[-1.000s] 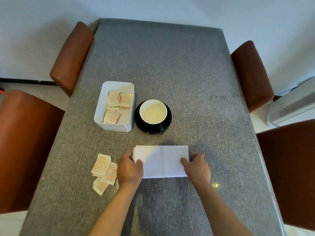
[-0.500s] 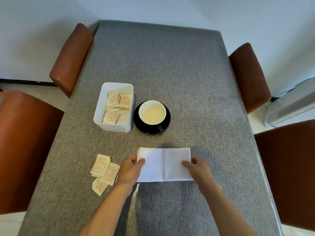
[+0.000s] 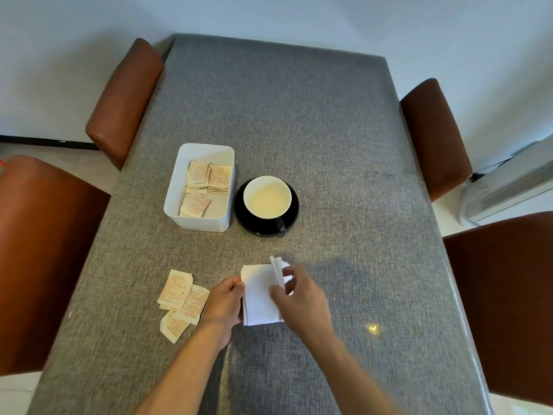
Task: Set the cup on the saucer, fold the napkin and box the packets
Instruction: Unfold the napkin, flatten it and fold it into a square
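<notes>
Cup (image 3: 267,197) already on saucer (image 3: 246,218), napkin (image 3: 259,295) half-folded, pinched in both hands' grip (image 3: 224,301) (image 3: 299,298), loose packets (image 3: 179,298) unboxed beside box (image 3: 197,218).

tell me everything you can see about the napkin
The napkin is plain white, of soft paper or cloth, lying on the grey table near its front edge, below the cup. It is mid-fold: the right hand lifts its right end over leftward, so layered edges stand up at the top. The left hand pins its left edge flat.
</notes>
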